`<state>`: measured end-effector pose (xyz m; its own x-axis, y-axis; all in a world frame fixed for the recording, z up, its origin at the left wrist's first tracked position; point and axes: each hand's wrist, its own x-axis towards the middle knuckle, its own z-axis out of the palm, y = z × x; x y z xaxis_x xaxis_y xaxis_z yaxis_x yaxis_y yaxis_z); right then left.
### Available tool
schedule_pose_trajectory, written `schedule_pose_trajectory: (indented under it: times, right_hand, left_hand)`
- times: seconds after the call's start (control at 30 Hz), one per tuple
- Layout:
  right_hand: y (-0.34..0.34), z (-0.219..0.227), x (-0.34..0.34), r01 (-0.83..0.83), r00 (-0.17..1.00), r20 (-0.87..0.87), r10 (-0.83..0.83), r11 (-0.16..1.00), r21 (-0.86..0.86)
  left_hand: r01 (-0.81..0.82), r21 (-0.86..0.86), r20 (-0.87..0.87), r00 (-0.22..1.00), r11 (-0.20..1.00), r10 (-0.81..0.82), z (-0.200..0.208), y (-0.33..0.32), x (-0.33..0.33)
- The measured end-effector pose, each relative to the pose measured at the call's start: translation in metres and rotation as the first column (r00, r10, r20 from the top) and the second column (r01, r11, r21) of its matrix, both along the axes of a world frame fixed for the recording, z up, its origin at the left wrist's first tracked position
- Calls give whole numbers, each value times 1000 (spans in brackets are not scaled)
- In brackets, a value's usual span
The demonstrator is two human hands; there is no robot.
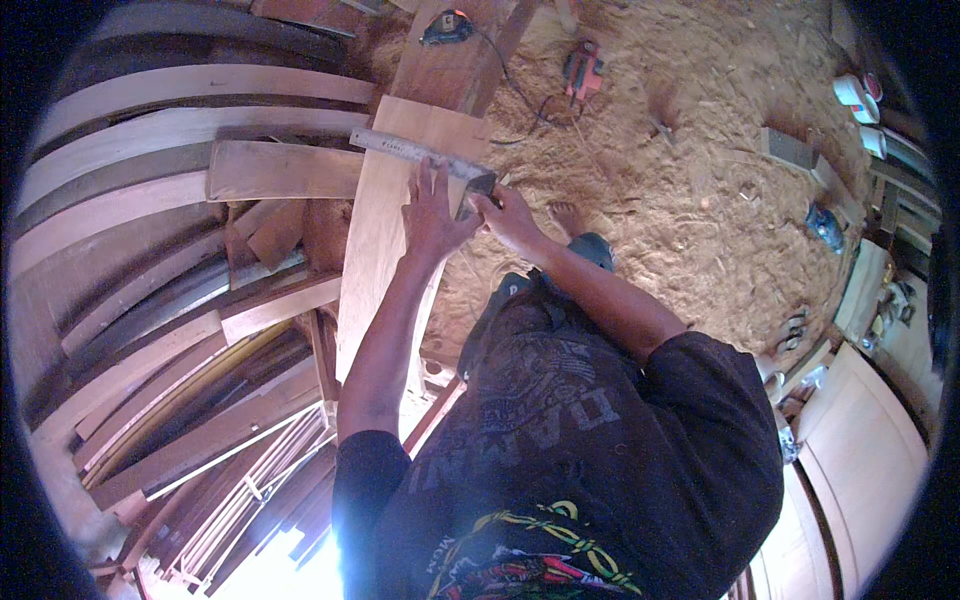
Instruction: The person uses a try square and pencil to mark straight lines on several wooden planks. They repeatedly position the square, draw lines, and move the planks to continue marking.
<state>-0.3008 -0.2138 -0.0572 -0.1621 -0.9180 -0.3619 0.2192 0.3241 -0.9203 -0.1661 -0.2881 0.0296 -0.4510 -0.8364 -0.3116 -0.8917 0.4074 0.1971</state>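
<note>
A pale wooden board [375, 240] lies lengthwise in front of me. Across it rests a try square, its metal blade [400, 150] reaching past the board's left edge and its dark stock [478, 190] against the right edge. My left hand [435, 215] is spread on the board, fingertips at the blade and the thumb side near the stock. With bent fingers, my right hand [508, 215] grips the stock at the board's right edge. Part of the stock is hidden by the fingers. Whether a small marking tool is also held cannot be made out.
Stacked planks [200, 130] fill the left side. Beyond the board, a tape measure [447, 27] sits on a brown timber. A red power tool [583, 72] with a dark cord lies on the sawdust-covered floor [680, 180]. White tubs [855, 98] and a wood block [788, 147] are at right.
</note>
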Motion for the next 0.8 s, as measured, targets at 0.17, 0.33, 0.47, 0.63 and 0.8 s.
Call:
schedule_pose_trajectory:
  times: [0.17,0.33,0.47,0.63,0.8]
  right_hand:
    - [-1,1,3,19,1000,-19,-18,1000,13]
    - [-3,-4,4,-24,999,-36,28,994,111]
    - [-4,-7,5,-3,990,-141,9,999,42]
    - [-2,-17,4,-54,997,-46,59,992,114]
    - [3,-18,-28,89,984,-130,-122,967,-240]
  left_hand:
    - [-5,-2,13,1000,1000,5,-3,0,1]
    - [-6,-14,-5,1000,1000,6,-9,-1,3]
    - [-1,-26,-1,1000,1000,1,-9,-1,3]
    - [-17,-20,51,999,1000,18,0,2,-5]
    - [-68,7,74,995,998,67,2,3,-11]
